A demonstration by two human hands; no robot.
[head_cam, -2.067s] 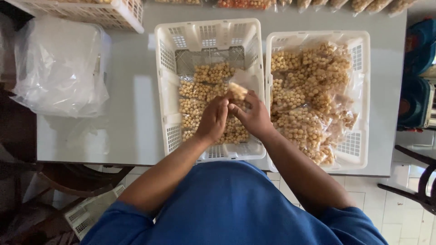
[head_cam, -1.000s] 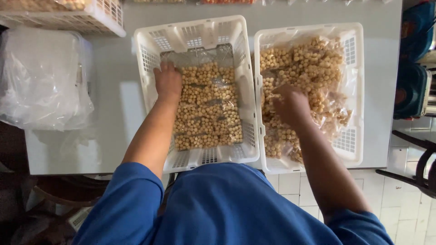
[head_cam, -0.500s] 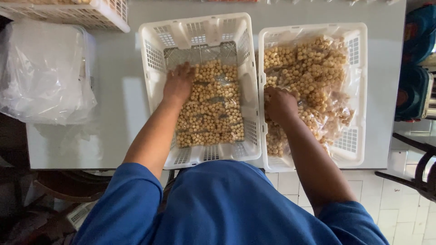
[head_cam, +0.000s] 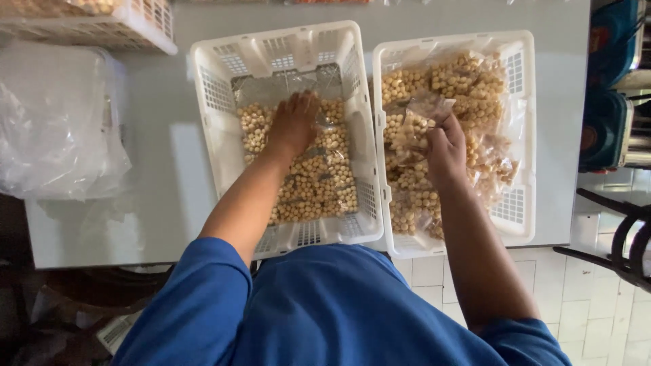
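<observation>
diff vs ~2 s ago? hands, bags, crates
Hands were together over the left crate. Now apart: left hand lies flat on the bags there; right hand moved to the right crate and has lifted a small clear bag of round snacks. Crates, table, plastic pile unchanged.

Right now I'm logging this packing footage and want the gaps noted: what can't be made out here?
- Head view: left hand lies palm down in the left basket, hiding whatever is under it.
- Right hand grips a clear bag; fingers hide how it is pinched.
- Top-left crate is cut by the frame edge.
- Plastic bag pile: too glary to count.
</observation>
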